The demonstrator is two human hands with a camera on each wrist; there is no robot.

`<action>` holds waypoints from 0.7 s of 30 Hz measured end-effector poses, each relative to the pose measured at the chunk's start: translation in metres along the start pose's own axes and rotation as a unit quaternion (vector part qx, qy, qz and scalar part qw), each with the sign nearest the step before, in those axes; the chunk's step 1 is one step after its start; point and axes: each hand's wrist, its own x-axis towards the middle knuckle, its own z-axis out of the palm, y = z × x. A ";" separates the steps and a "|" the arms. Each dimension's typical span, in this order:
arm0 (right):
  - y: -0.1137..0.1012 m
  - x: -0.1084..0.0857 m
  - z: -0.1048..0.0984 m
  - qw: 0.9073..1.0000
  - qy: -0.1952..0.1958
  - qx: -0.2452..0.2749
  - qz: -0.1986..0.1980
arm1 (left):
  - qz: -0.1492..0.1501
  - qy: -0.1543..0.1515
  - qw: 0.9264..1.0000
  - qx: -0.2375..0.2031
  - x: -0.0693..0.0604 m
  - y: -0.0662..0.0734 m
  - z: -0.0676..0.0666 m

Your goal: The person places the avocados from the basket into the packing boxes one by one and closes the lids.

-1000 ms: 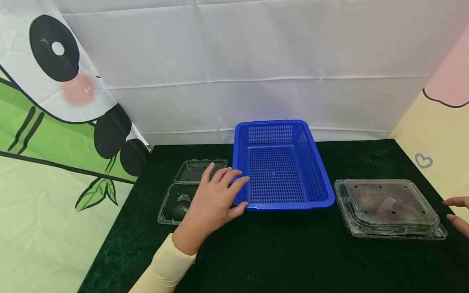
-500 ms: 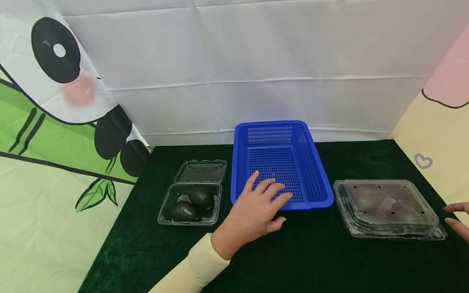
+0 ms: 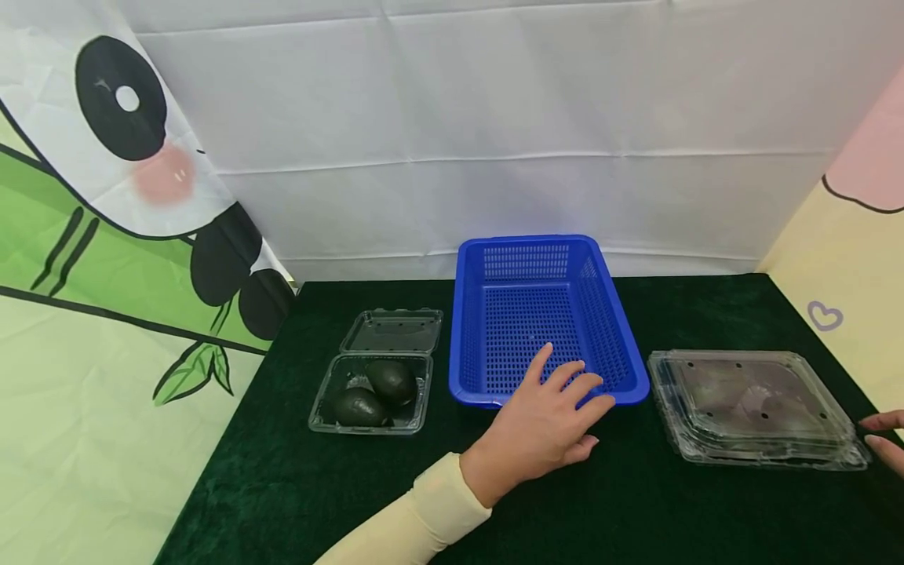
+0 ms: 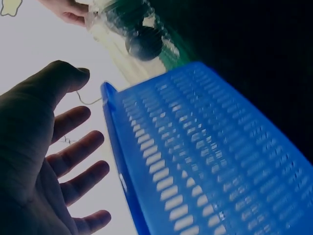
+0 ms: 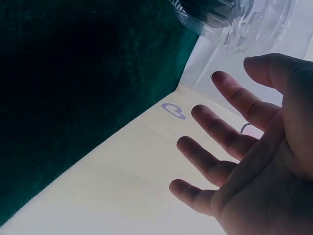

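Note:
My left hand (image 3: 534,428) is over the near rim of a blue plastic basket (image 3: 459,314), its fingers spread and holding nothing. In the left wrist view that hand (image 4: 54,147) appears beside the basket wall, fingers apart. At the right edge of the head view, my right hand (image 3: 886,441) is close to the right end of a closed clear plastic clamshell box (image 3: 763,404). What lies inside the box looks dark and round, blurred by the lid. The right wrist view has the right hand (image 5: 249,142) with loosely bent fingers and nothing in its grasp.
Left of the basket lies an open clear clamshell box (image 3: 391,333), its lid folded back. Two dark avocados (image 3: 360,406) rest in its near half. Dark green cloth (image 3: 282,486) covers the table. A white sheet (image 3: 508,118) hangs behind, with printed sheets at both sides.
My left hand has moved right, from beside the open clamshell box to the basket's near rim, uncovering the avocados. The right hand stays near the closed box, slightly lower in view.

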 end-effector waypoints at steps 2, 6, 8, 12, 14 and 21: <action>-0.010 -0.001 -0.004 1.000 -0.002 0.002 0.011 | 0.007 -0.004 1.000 -0.003 0.004 0.004 0.003; -0.006 -0.004 0.001 0.999 -0.015 0.002 0.031 | 0.029 -0.002 1.000 0.003 0.013 0.015 0.011; 0.000 -0.006 0.006 0.999 -0.023 -0.004 0.038 | 0.039 0.000 0.999 0.009 0.018 0.020 0.015; -0.007 -0.010 0.005 0.997 -0.054 -0.011 0.055 | 0.049 0.002 0.998 0.024 0.027 0.031 0.021; -0.015 -0.011 0.002 0.997 -0.059 -0.015 0.055 | 0.053 0.004 0.998 0.031 0.032 0.036 0.024; -0.015 -0.011 0.002 0.996 -0.078 -0.034 0.012 | 0.064 0.015 0.996 0.057 0.048 0.049 0.037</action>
